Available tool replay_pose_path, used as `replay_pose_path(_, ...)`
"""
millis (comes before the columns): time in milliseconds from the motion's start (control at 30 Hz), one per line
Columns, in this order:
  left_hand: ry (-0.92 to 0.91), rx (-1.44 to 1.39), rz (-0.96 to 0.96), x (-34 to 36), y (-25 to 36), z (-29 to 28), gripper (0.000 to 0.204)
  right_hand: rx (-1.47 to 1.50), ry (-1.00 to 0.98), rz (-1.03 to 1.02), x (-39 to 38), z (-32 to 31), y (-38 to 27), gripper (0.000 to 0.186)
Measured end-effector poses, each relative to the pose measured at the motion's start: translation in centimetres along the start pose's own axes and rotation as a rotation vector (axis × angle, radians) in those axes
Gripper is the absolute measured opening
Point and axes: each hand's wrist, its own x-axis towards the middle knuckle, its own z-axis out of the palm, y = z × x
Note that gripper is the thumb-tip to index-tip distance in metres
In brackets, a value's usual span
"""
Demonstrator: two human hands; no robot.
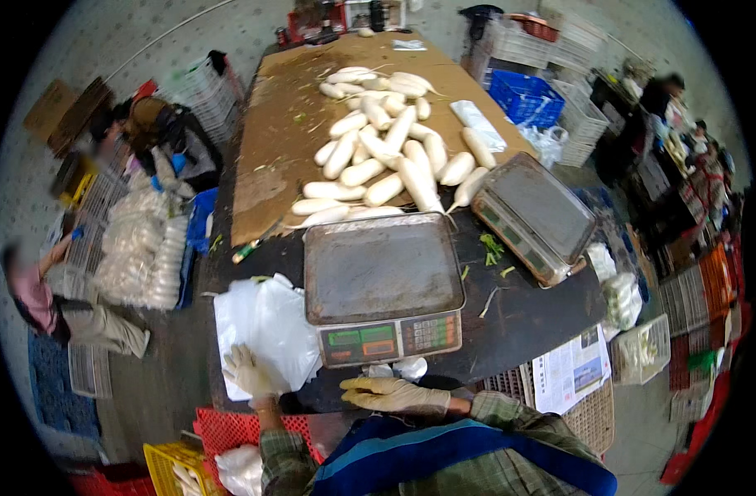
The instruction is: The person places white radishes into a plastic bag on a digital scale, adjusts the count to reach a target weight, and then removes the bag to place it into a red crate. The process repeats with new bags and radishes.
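My left hand (250,374), in a pale glove, lies on a stack of white plastic bags (270,318) with its fingers spread. My right hand (394,395), gloved with yellowish fingers, stretches flat along the table's near edge and holds nothing that I can see. Just beyond it stands a weighing scale (383,269) with a bare, stained tray and a display panel facing me. Small white lumps (410,368) sit between the right hand and the scale. Behind the scale, white radishes (378,149) are heaped on brown cardboard (266,157).
A second scale (535,207) stands to the right, with green leaf scraps (492,246) beside it. Bagged radishes (142,248) are stacked at left, near two people (167,132) (39,289). Below me are a red crate (212,430) and a yellow crate (167,463). A newspaper (572,372) lies right.
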Motion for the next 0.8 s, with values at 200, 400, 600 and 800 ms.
replay_pose_path(200,0.199,-0.852,-0.063,0.3,2.5,-3.2,0.034,0.031,-0.043,0.029,-0.8,-1.1,-2.3,0.042)
replay_pose_path(400,-0.140,-1.520,-0.317,-5.0,11.2,-12.1,0.042,0.156,0.022,-0.046,2.0,-3.2,-5.1,0.047)
replay_pose_path(600,-0.554,-1.504,0.026,-8.5,14.4,-13.2,0.035,0.386,0.231,0.039,6.7,-2.3,-5.8,0.049)
replay_pose_path(800,-0.150,-1.479,-0.278,-2.7,11.1,-10.4,0.041,0.158,0.398,0.043,7.3,-3.9,-4.7,0.038)
